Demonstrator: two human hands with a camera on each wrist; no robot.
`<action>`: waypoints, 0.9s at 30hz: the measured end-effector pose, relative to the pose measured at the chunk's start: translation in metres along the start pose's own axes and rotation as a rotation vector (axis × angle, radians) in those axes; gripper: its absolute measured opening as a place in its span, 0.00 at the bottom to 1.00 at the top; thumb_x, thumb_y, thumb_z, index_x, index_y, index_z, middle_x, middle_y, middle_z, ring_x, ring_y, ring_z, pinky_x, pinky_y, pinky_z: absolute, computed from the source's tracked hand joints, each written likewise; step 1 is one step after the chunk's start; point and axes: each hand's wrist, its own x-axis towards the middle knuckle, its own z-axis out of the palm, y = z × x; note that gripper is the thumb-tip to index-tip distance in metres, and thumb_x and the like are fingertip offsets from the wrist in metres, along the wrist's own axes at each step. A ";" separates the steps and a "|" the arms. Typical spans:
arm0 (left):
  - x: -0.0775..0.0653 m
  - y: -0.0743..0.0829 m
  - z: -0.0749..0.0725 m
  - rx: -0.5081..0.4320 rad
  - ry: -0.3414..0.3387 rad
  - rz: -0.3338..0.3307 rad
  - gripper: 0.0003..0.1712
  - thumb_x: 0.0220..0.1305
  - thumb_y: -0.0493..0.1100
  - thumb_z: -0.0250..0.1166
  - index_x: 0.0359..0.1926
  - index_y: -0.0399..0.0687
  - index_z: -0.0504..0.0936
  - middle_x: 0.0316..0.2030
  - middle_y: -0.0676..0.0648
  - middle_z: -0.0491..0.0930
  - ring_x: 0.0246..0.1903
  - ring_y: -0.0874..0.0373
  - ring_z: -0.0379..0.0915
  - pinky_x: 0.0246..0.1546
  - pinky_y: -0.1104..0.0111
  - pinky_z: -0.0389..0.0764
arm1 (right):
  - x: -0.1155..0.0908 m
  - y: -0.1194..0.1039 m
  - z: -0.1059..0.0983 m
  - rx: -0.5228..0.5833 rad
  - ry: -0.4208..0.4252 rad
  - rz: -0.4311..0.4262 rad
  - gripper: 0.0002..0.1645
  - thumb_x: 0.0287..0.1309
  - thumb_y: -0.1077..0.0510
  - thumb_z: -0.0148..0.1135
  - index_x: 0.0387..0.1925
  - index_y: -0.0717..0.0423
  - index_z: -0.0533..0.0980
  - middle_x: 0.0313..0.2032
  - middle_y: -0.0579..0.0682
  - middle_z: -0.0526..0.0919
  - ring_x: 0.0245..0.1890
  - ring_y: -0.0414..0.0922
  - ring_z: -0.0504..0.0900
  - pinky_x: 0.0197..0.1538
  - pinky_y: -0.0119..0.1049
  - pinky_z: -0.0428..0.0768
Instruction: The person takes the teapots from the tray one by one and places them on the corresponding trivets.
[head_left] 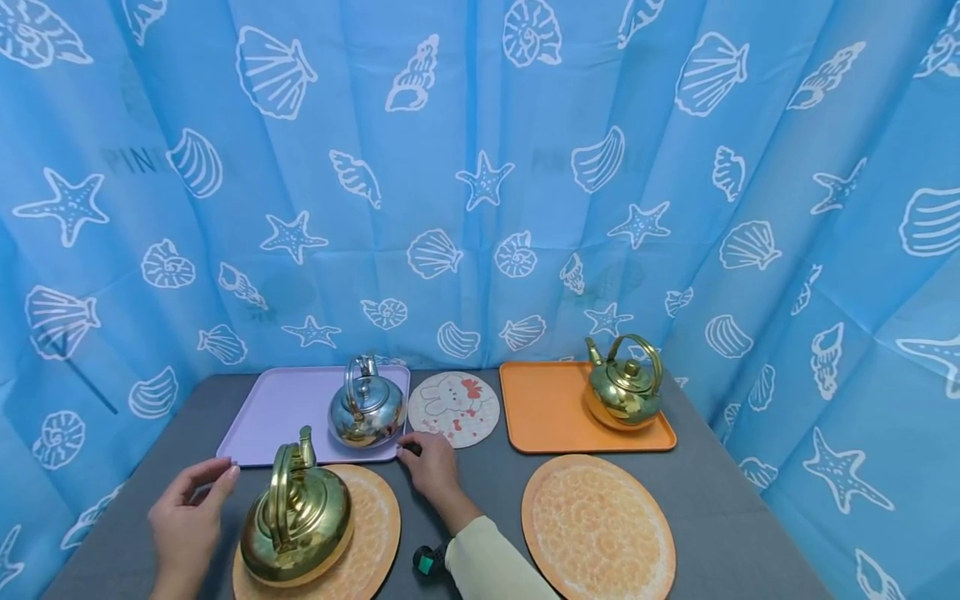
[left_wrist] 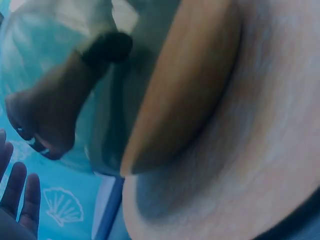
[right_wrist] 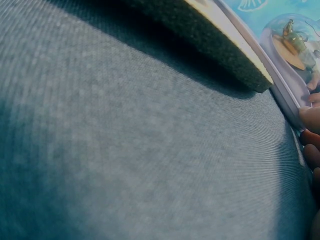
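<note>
A lilac tray (head_left: 288, 408) lies at the back left, carrying a silver teapot (head_left: 367, 410) on its right part. My right hand (head_left: 435, 471) pinches the tray's front right corner; in the right wrist view the thumb (right_wrist: 311, 119) lies on the rim, with fingers curled below. My left hand (head_left: 187, 512) is by the front left corner, holding nothing. Its fingers (left_wrist: 17, 192) look relaxed and apart from the tray in the left wrist view. Between my hands, a gold teapot (head_left: 300, 521) stands on an orange-patterned round mat (head_left: 378, 521).
An orange tray (head_left: 540, 408) with another gold teapot (head_left: 626, 387) stands at the back right. A rabbit-printed round mat (head_left: 457, 408) lies between the trays. Another orange-patterned round mat (head_left: 598, 525) lies front right. A blue shell-print curtain (head_left: 480, 208) hangs behind the grey table (head_left: 720, 508).
</note>
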 end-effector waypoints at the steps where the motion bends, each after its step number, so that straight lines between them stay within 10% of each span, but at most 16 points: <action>1: 0.002 -0.003 0.001 0.001 -0.001 0.004 0.12 0.58 0.35 0.71 0.43 0.35 0.84 0.32 0.63 0.81 0.32 0.71 0.76 0.32 0.84 0.73 | 0.000 0.000 0.000 0.001 -0.002 -0.001 0.07 0.58 0.55 0.70 0.39 0.41 0.86 0.37 0.36 0.82 0.41 0.40 0.77 0.52 0.45 0.75; 21: 0.043 -0.046 0.010 0.156 -0.067 0.116 0.14 0.55 0.32 0.72 0.44 0.34 0.84 0.40 0.46 0.77 0.39 0.73 0.67 0.36 0.83 0.70 | 0.002 0.002 0.001 0.003 0.007 -0.040 0.07 0.57 0.55 0.70 0.39 0.43 0.86 0.36 0.36 0.83 0.41 0.40 0.78 0.51 0.43 0.75; 27: 0.051 -0.053 0.008 0.277 -0.157 0.070 0.17 0.60 0.36 0.70 0.50 0.36 0.82 0.50 0.41 0.76 0.49 0.53 0.70 0.38 0.80 0.68 | 0.002 0.002 -0.001 -0.003 0.000 -0.035 0.07 0.58 0.55 0.69 0.39 0.42 0.86 0.37 0.36 0.83 0.41 0.39 0.78 0.51 0.43 0.76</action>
